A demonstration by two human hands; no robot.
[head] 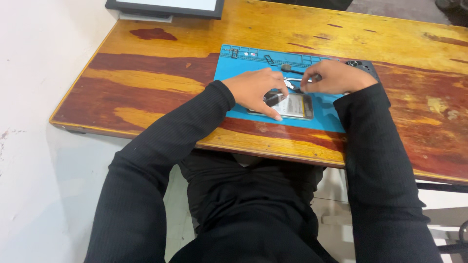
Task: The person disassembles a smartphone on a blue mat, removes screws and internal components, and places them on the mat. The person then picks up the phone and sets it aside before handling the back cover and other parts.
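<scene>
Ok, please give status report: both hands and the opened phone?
Left hand pressing on opened phone. Right hand pinching a thin tool over it. Phone flat on blue mat. Nothing blocking.

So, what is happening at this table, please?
A person in black sleeves works on an opened phone lying on a blue mat on a wooden table. The left hand presses on the phone. The right hand pinches a thin metal tool just above it. Small tools lie along the mat's far edge.

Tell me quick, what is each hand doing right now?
Left hand: resting on the opened phone, fingers pressing it.
Right hand: closed around a thin tool; tip hidden.
</scene>
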